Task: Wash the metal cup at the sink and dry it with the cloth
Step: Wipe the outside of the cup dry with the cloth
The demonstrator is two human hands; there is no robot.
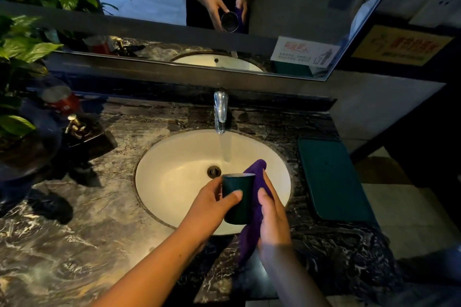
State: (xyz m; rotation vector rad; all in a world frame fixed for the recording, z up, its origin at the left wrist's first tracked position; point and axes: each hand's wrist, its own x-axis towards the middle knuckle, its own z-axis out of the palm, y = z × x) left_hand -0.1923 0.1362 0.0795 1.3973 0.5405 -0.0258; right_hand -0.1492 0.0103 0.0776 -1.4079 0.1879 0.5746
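Over the near half of the white sink (172, 182), the left hand (212, 204) grips the dark green metal cup (238, 200) upright, thumb across its front and fingers round the far side, while the right hand (273, 219) holds the purple cloth (258, 169) pressed along the cup's right wall, with one end sticking up past the rim and the other hanging down toward the tabletop (87, 219). Water (225, 149) runs from the faucet (220, 109) and falls just beyond the cup, close to the cloth's raised tip. That closeness looks like the main risk: a small push forward would carry the cloth into the stream and soak it, leaving it poor for drying. The cup's painted wall is smooth and may be wet, though I cannot tell from here, so a one-handed hold could slip as the cloth rubs against it, and the cup would drop onto the hard basin near the drain (214, 171). Tipping the cup while wiping could also spill any leftover water onto the cloth or the stone edge. The dangling lower end might drag through puddles on the rim. Dim light makes missed wet patches likely.
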